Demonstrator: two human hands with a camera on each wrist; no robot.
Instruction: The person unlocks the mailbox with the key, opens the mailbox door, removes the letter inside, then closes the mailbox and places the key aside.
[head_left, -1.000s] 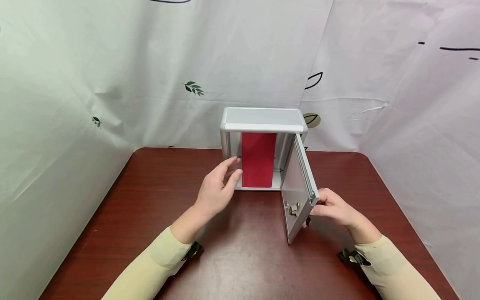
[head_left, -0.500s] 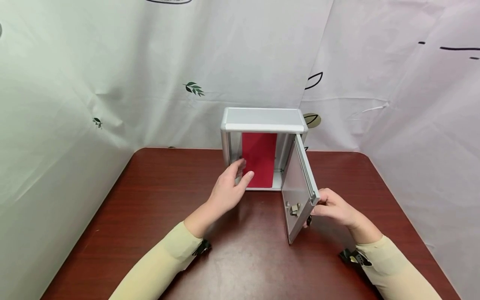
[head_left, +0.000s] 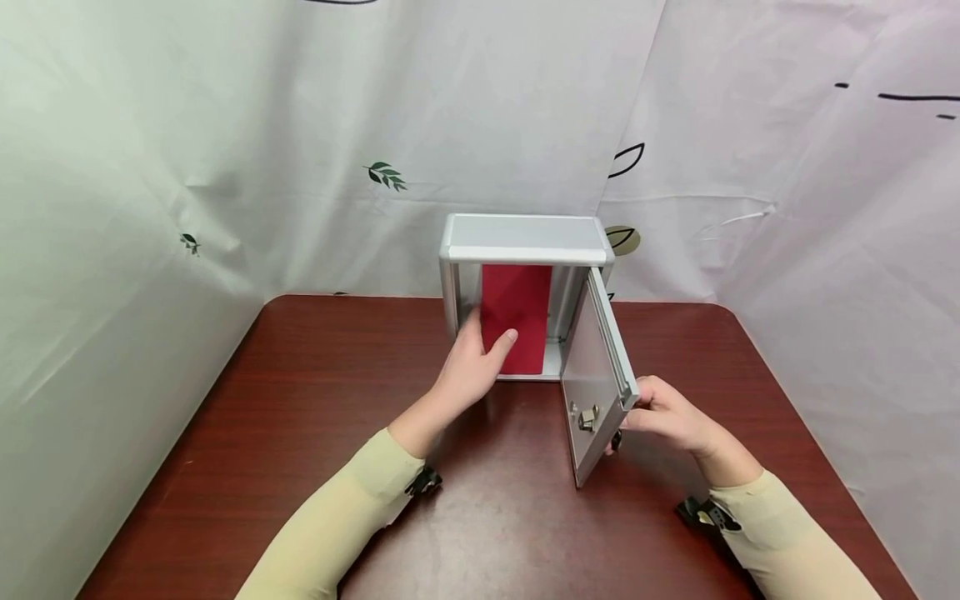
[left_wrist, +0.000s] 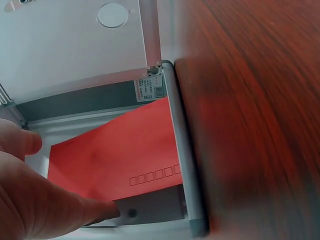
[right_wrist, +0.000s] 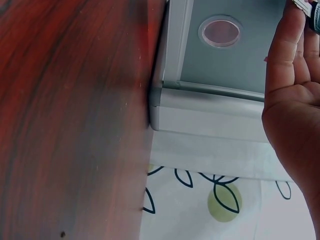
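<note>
A small silver metal lockbox stands at the back of the table, its hinged door swung out towards me. Inside, a red envelope leans upright; printed postcode squares show on it in the left wrist view. My left hand reaches into the box at the envelope's left edge. Its thumb is in front of the red face and apart from the fingers, which are near the edge. My right hand holds the door's free edge. Beside its fingers is a key with a black head.
The lock juts from the door's inner face. Dark red wooden tabletop surrounds the box. White printed cloth hangs behind the table and along both sides.
My left hand has moved right and forward, from beside the box's left opening to inside it at the envelope. The right hand and the door have stayed put.
</note>
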